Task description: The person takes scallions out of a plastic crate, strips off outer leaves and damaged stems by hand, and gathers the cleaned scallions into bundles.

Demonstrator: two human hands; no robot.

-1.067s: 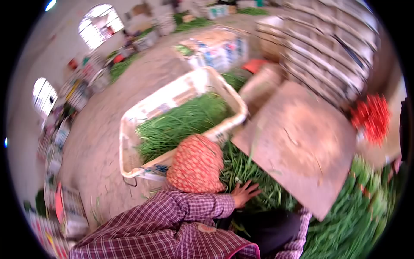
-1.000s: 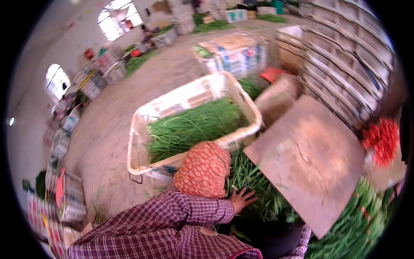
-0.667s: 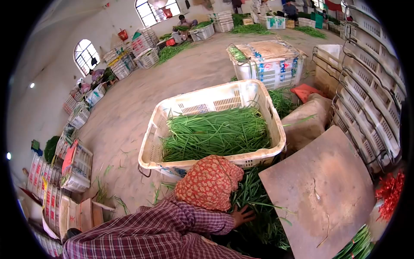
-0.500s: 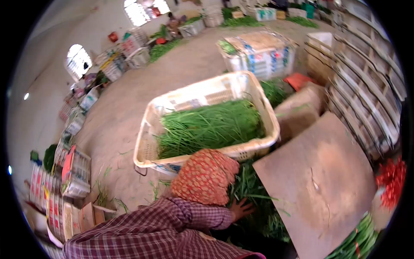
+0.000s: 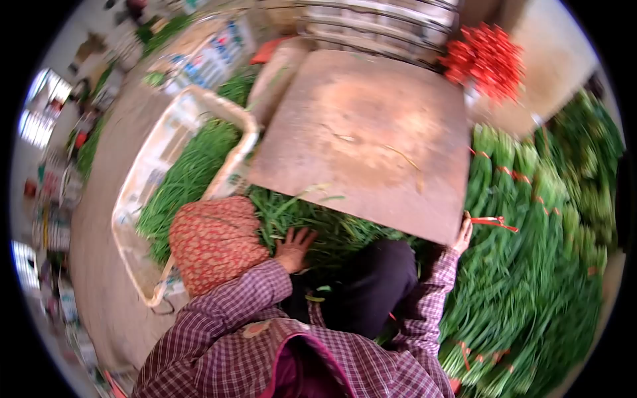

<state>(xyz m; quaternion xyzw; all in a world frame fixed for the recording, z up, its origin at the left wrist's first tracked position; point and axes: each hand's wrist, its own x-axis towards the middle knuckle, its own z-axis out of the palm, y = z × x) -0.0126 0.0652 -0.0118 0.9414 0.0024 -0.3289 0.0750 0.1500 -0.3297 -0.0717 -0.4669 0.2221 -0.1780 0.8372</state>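
Note:
My left hand (image 5: 294,250) rests with spread fingers on loose green stalks (image 5: 332,229), beside a red patterned cloth bundle (image 5: 215,244). At the right corner of a worn brown board (image 5: 371,119) is my right hand (image 5: 463,233), its fingers raised by the edge and partly hidden. A red tie (image 5: 494,222) lies at its fingertips; whether the hand grips the tie or the board cannot be made out. Left of the board, a white plastic crate (image 5: 123,219) holds green stalks (image 5: 189,179).
Bundled green stalks (image 5: 517,265) with red ties cover the right side. A bunch of red ties (image 5: 484,63) stands beyond the board. A closed white crate (image 5: 212,53) and stacked crates (image 5: 378,26) are at the back. My knee (image 5: 381,285) is between my arms.
The view has swung right, so the crate and board appear further left. My right hand and the bundled stalks now show. My left hand remains spread on the loose stalks.

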